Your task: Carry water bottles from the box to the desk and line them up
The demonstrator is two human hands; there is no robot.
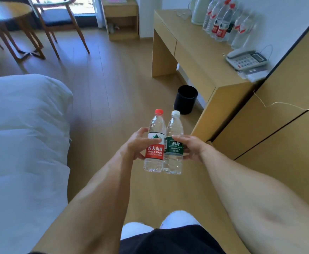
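My left hand (134, 143) grips a clear water bottle with a red cap and red label (155, 142). Held by my right hand (192, 147) is a second clear bottle with a white cap and green label (174, 145). Both bottles are upright and touch side by side in the air above the wooden floor. The light wooden desk (192, 50) stands ahead to the right. Along its back against the wall stands a row of several bottles (223, 22), most with red labels. No box is in view.
A grey kettle (201, 10) and a desk phone (247, 59) sit on the desk. A black waste bin (185, 99) stands on the floor by the desk. A white bed (21, 134) fills the left. Wooden cabinets (287, 107) rise at right. A round table and chair (58, 19) stand far back.
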